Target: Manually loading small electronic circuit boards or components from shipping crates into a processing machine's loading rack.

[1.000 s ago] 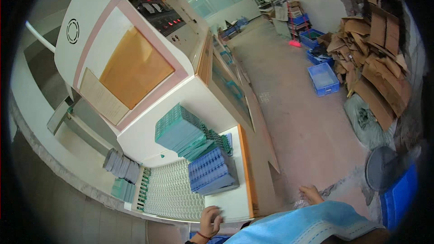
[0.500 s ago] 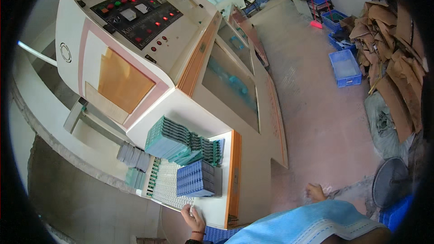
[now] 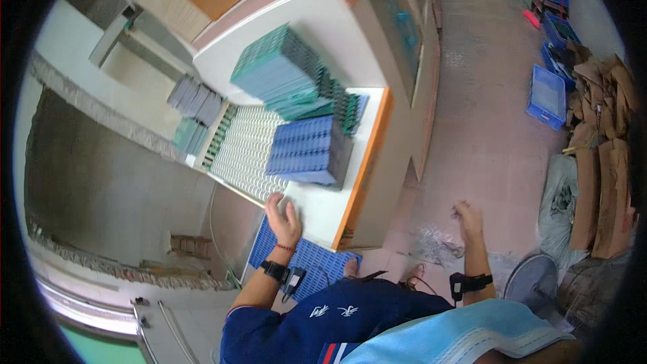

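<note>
The left hand (image 3: 283, 219) lies flat and open on the white worktable (image 3: 317, 212), holding nothing, just below the blue tray stack (image 3: 309, 152). The right hand (image 3: 466, 217) hangs loosely curled (apparently empty) well right of it. Judging by this, a stack pickup comes next, needing both hands.

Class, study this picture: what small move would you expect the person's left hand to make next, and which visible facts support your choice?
Probably a short reach forward to the blue ribbed plastic tray stack. The left hand lies flat and empty on the white table just short of that stack, while the right hand hangs empty over the floor.
</note>
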{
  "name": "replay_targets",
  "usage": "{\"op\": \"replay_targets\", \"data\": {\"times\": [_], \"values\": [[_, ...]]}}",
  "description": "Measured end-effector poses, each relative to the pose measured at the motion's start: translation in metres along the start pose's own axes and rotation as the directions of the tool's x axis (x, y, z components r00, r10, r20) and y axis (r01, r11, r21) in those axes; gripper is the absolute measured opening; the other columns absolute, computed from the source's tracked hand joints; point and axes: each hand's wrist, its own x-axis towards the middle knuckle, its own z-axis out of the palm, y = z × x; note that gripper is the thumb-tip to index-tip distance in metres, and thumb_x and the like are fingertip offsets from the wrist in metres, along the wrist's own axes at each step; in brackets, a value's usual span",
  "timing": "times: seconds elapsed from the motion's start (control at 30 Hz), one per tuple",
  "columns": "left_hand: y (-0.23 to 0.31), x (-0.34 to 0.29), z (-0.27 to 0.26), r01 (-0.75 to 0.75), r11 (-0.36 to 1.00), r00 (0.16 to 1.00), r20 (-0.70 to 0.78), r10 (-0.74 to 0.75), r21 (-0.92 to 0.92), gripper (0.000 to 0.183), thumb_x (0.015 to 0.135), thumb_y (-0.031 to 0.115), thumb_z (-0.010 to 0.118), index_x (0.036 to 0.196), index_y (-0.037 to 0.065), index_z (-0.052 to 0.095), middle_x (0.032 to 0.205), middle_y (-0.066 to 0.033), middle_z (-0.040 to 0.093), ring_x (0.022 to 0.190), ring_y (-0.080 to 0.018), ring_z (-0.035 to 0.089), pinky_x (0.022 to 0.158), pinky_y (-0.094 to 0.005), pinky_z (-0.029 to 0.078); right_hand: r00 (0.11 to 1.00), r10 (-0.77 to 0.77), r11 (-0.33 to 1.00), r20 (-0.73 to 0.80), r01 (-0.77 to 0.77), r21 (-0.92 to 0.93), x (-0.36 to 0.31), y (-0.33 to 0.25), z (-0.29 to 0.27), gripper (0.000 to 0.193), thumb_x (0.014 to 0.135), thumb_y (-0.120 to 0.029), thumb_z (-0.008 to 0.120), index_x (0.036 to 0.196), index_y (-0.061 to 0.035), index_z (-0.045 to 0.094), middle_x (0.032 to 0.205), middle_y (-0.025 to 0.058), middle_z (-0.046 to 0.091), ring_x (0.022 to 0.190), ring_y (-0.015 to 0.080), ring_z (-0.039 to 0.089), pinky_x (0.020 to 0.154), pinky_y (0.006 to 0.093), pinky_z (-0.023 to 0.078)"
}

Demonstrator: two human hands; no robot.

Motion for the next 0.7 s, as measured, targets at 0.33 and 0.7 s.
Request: {"op": "replay_targets", "data": {"times": [0.33,0.7], "values": [[-0.02,-0.01,-0.014,-0.003,0.986,1.0,0.028,0.008,-0.165,0.034,0.075,0.006,0.058,0.106,-0.003,0.047,0.108,-0.0224,0.049,0.101,-0.0376,0.047,0.089,-0.0429,0.037,0.463,-0.371,0.409,0.805,0.86,-0.305,-0.031,-0.242,0.241,0.051,0.067,-0.018,0.074,0.11,-0.0015,0.054,0.106,0.0057,0.056,0.1,0.016,0.051,0.084,0.0301,0.041],[-0.061,-0.017,-0.054,0.072,0.724,0.983,0.172,0.065,-0.686,0.038,0.075,0.008,0.062,0.108,0.0,0.045,0.111,-0.0208,0.046,0.106,-0.0352,0.045,0.091,-0.0396,0.037,0.55,-0.016,-0.321,0.835,0.788,-0.525,0.078,-0.319,0.463,0.108,0.049,-0.044,0.081,0.134,0.0001,0.031,0.133,0.0194,0.039,0.125,0.0306,0.035,0.102,0.0394,0.03]]}}
